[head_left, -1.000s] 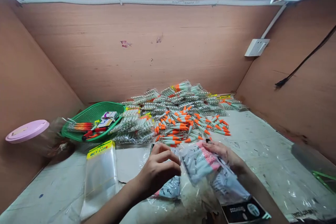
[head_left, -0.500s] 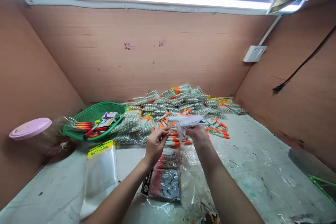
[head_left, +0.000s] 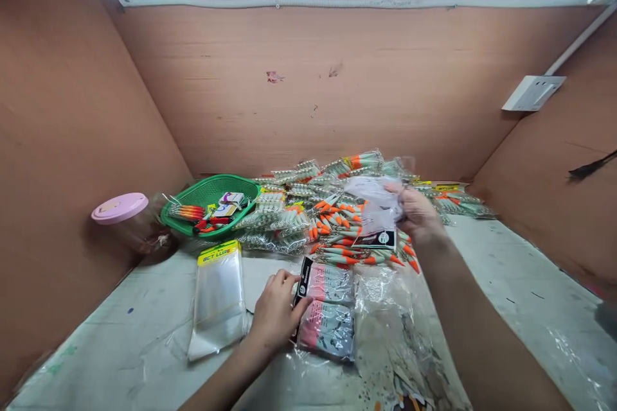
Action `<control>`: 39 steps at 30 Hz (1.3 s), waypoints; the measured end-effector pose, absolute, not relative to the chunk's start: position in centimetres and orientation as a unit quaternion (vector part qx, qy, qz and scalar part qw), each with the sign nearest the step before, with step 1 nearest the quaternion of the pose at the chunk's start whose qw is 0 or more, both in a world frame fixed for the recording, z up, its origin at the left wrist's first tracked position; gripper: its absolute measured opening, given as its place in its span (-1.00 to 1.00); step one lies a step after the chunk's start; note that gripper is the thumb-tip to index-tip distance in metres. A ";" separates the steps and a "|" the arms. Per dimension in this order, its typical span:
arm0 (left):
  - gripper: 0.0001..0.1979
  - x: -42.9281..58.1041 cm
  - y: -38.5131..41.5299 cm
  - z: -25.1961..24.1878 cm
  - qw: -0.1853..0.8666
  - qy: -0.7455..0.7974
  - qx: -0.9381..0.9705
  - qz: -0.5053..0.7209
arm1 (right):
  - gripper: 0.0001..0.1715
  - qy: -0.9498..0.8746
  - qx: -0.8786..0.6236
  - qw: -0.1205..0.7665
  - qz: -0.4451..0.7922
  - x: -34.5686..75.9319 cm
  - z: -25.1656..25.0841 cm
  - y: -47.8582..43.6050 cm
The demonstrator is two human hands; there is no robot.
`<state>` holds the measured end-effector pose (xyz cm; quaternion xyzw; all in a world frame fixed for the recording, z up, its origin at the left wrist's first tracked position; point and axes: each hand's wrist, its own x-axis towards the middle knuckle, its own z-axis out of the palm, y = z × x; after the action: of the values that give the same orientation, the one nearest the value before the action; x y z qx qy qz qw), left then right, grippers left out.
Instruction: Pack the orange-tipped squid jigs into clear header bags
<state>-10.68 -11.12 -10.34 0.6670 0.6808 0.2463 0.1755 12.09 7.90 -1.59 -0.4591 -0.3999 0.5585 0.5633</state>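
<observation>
My left hand [head_left: 277, 305] is at the left edge of a stack of pink-and-grey printed packets [head_left: 330, 331], its thumb and fingers closed on their black header strip [head_left: 303, 279]. Raised over the pile, my right hand [head_left: 421, 212] grips a crumpled clear plastic bag [head_left: 373, 196] with a black header that hangs downward. Beneath and around that bag lie loose orange-and-pale-green fishing lures [head_left: 337, 250]. Behind them are heaped clear bags packed with lures [head_left: 296, 191]. Whatever is inside the bag in my right hand cannot be made out.
A green basket [head_left: 180, 196] with red lures and small boxes stands back left, beside a jar with a pink lid [head_left: 120, 207]. Clear bags with a yellow header [head_left: 219, 302] lie left of my left hand. A plastic sheet [head_left: 385, 314] lies on the table front. Wooden walls enclose the table.
My hands have parted. The left has come down and toward me onto the pink-and-grey packets; the right has lifted the bag away, its black header now hanging down. The view has swung left.
</observation>
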 end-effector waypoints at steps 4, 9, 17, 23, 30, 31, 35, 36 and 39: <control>-0.68 -12.1 -10.6 -11.2 0.193 0.705 0.637 0.244 | -0.65 -0.427 -0.458 0.587 0.514 16.1 -1.7 4.3; -0.85 -11.1 -8.3 -11.8 0.226 0.717 0.598 0.277 | -0.80 -0.566 -0.506 0.498 0.420 17.4 -3.8 0.1; -0.78 -10.2 -7.8 -8.4 0.346 0.608 0.567 0.434 | -0.63 -0.811 -0.461 0.256 0.256 17.3 -4.4 -4.1; -0.70 -9.2 -8.7 -5.9 0.431 0.533 0.537 0.492 | -0.59 -0.854 -0.434 0.242 0.154 15.3 -4.7 -4.6; -0.66 -8.5 -9.4 -5.7 0.487 0.494 0.480 0.537 | -0.78 -0.871 -0.429 0.205 0.125 15.2 -4.0 -4.7; -0.64 -8.4 -9.4 -5.6 0.505 0.487 0.468 0.537 | -0.79 -0.873 -0.420 0.215 0.121 15.1 -3.9 -4.9; -0.59 -7.9 -9.4 -5.3 0.517 0.504 0.493 0.486 | -0.77 -0.887 -0.374 0.254 0.095 14.4 -3.9 -5.5; -0.67 -7.8 -9.4 -5.3 0.505 0.511 0.505 0.478 | -0.76 -0.891 -0.363 0.257 0.087 14.3 -3.9 -5.6; -0.72 -7.7 -9.5 -5.5 0.489 0.522 0.506 0.482 | -0.76 -0.899 -0.344 0.262 0.073 14.3 -3.7 -5.9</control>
<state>-7.67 -9.48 -5.48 0.5062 0.5217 0.4816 0.4894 14.28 -5.85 -3.72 -0.3439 -0.8988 0.0735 0.2615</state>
